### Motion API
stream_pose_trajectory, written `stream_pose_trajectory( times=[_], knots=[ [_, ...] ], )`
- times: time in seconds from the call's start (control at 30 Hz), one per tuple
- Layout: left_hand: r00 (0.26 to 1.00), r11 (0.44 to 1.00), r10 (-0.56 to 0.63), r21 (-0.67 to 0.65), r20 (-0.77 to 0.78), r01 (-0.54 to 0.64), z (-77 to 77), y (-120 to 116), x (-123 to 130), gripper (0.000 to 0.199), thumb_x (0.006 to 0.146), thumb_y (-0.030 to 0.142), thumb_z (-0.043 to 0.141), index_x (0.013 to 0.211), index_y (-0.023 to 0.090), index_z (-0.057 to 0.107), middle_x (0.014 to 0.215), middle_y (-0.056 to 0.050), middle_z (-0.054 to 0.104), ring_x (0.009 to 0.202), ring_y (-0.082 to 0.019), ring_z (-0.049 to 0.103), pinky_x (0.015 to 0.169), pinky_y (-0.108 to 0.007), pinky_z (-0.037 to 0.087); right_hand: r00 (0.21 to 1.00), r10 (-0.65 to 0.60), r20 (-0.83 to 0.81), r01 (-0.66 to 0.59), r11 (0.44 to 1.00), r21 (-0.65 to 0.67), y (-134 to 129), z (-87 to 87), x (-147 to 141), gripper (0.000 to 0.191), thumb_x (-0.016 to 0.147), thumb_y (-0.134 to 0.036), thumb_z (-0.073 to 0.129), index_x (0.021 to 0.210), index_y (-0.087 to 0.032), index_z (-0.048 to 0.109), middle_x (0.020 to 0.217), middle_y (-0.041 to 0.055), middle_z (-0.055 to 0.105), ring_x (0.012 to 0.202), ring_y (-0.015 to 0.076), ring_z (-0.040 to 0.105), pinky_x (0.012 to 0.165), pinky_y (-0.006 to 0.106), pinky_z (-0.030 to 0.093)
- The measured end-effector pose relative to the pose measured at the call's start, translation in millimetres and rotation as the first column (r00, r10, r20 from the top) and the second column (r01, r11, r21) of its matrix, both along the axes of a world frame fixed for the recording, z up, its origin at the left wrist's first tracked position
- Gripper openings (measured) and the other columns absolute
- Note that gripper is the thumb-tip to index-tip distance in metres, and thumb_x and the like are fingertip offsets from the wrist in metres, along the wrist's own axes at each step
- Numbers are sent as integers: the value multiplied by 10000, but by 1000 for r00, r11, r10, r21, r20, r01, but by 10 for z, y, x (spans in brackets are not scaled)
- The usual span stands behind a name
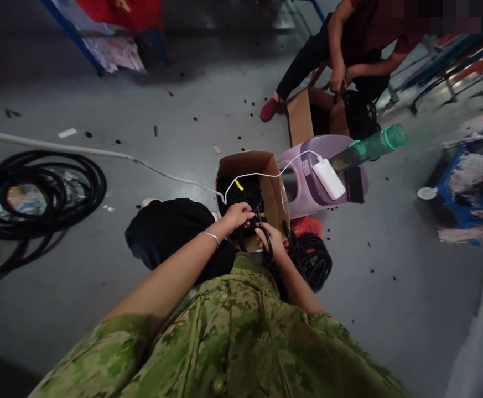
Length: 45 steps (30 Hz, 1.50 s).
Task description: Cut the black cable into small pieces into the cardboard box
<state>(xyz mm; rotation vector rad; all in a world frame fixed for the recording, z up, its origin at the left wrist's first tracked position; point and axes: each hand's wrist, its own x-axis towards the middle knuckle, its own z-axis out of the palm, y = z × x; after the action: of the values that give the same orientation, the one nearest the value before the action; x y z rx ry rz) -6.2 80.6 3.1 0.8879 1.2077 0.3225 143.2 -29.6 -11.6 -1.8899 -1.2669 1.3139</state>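
Black-handled scissors [265, 236] are in my right hand [273, 241], whose fingers are closed round the handles with the blades pointing away from me. Just left of the blades, my left hand [238, 215] is closed in a pinch. What lies between its fingertips is too small and dark to make out. Both hands are over the near part of an open cardboard box [273, 190]. Many small black pieces [247, 193] lie inside it. A white cable [175, 178] with a yellow tag [239, 184] runs across the box.
Right of the box, a purple stool [297, 166] bears a white power bank [328, 179], a green bottle [374, 146] and a dark phone [354, 185]. Coiled black tubing [313, 260] lies beside me, more tubing [95, 182] far left. Another person [336, 61] sits at a second box [300, 119].
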Motion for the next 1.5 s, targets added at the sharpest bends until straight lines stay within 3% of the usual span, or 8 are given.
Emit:
stream_pose_trajectory(
  times=[0.47,0.77,0.97,1.17,1.37,1.5],
  knots=[
    [997,998,-56,-8,51,57,67,-3,6,176,832,21,586,736,147,511,532,59,544,396,-56,489,444,-179,427,999,16,-44,-15,1000,21,73,32,118,517,831,-553,570,1145,-154,670,597,-26,584,419,88,494,431,201,414],
    [1000,999,15,45,-13,-14,55,10,28,222,857,9,532,700,158,481,524,60,523,382,-58,473,428,-180,403,969,23,246,-59,988,141,-57,-121,44,416,846,-534,555,951,-176,739,648,21,640,613,160,612,627,246,486],
    [991,994,105,-31,82,-103,78,28,31,238,821,41,625,728,173,449,517,81,515,402,-72,513,458,-187,437,996,-91,26,91,996,-10,-202,-229,-42,495,841,-572,538,1079,-163,688,612,-5,598,473,128,536,476,236,451],
    [980,979,157,-146,122,-139,194,52,24,202,845,65,612,760,167,460,561,41,593,444,-89,559,510,-217,496,988,-47,-146,46,999,-14,-141,-117,19,516,822,-505,607,1223,-179,599,711,-18,608,523,102,562,524,225,455],
    [953,927,284,-282,103,-246,344,6,-34,196,893,83,564,737,157,471,571,-8,621,466,-103,579,529,-229,516,965,73,-251,-61,997,53,-187,-2,-57,450,841,-493,606,1171,-188,581,716,-25,588,630,120,572,625,249,466],
    [882,786,467,-486,60,-382,419,-57,-64,176,914,77,529,747,134,526,588,-19,610,508,-107,598,571,-246,544,963,35,-266,-9,995,100,-344,46,-177,434,816,-465,645,1138,-180,590,799,-11,594,677,121,550,658,253,453]
  ],
)
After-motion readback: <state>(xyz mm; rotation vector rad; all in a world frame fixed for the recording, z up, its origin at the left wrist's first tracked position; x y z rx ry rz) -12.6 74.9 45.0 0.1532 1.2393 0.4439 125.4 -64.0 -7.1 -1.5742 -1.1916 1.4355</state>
